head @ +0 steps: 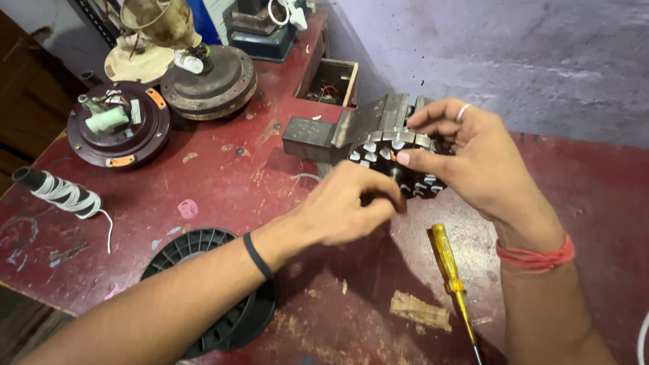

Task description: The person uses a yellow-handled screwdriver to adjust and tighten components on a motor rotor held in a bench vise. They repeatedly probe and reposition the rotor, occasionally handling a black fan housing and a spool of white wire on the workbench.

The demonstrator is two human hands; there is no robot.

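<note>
A round black slotted core with white inserts [378,152] is held above the red workbench [223,182], just in front of a grey metal vise [338,128]. My right hand [473,159], with a ring and a red wrist thread, grips the core from the right side, thumb across its face. My left hand [345,206], with a black wristband, pinches at the core's lower left edge with closed fingers. A yellow-handled screwdriver [449,270] lies on the bench below my right wrist.
A black ribbed round cover [203,250] lies under my left forearm. Two dark round motor housings [118,125] [209,81] stand at the back left. A roll of white cord [61,192] lies at the left edge. A wood scrap [419,311] sits near the screwdriver.
</note>
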